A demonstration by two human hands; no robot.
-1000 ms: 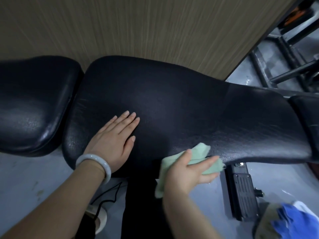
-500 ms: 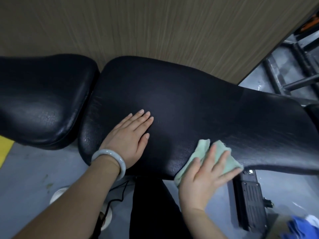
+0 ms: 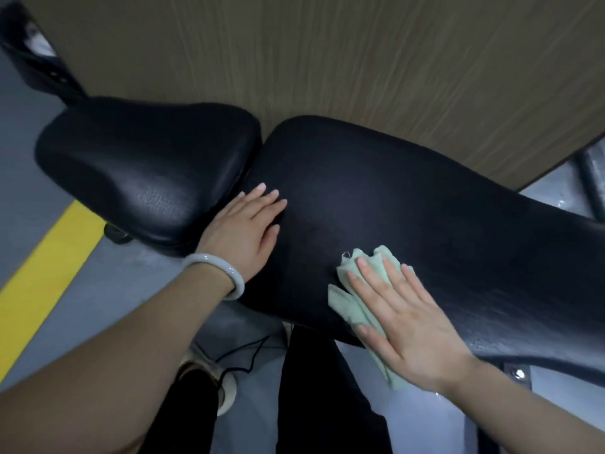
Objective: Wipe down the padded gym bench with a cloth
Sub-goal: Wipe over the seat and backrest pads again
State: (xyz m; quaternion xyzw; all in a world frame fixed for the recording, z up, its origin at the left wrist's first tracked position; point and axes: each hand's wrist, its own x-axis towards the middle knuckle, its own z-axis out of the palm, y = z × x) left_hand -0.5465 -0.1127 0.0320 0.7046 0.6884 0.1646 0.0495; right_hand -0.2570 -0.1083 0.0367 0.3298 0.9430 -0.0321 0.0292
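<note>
The black padded bench (image 3: 376, 198) runs from centre to right, with a separate black seat pad (image 3: 147, 168) at its left end. My right hand (image 3: 402, 319) lies flat with straight fingers on a pale green cloth (image 3: 350, 306), pressing it onto the bench's near edge. The cloth shows past the fingertips and under the thumb side. My left hand (image 3: 245, 231), a pale bangle on its wrist, rests flat and open on the bench's left end beside the gap to the seat pad.
A wood-grain wall panel (image 3: 327, 60) stands right behind the bench. Grey floor with a yellow stripe (image 3: 42, 270) lies at left. My dark trouser legs and a shoe (image 3: 226, 388) are below the bench. Metal frame tubes (image 3: 592, 178) show at far right.
My right hand has slid the cloth up from the bench's lower edge onto the top surface, leftward, and flattened. The view has swung left, bringing the seat pad and yellow stripe in.
</note>
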